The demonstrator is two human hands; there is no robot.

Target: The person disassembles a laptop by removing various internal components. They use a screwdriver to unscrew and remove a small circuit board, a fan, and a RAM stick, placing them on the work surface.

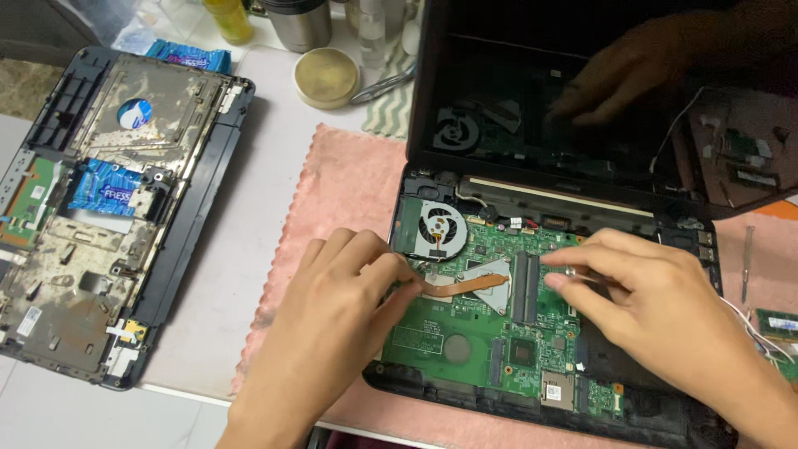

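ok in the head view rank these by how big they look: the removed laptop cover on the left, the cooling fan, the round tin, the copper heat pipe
1. Removed laptop cover, by far the largest.
2. Round tin and cooling fan: they look alike, and the tin lies farther off, so unranked.
3. Copper heat pipe, thinnest, partly hidden under the left hand.

A white table [233,274] carried a pink mat [341,199] at centre. At nine o'clock lay a removed laptop cover [100,216]; at twelve o'clock sat a round tin [327,76] and tweezers [384,85].
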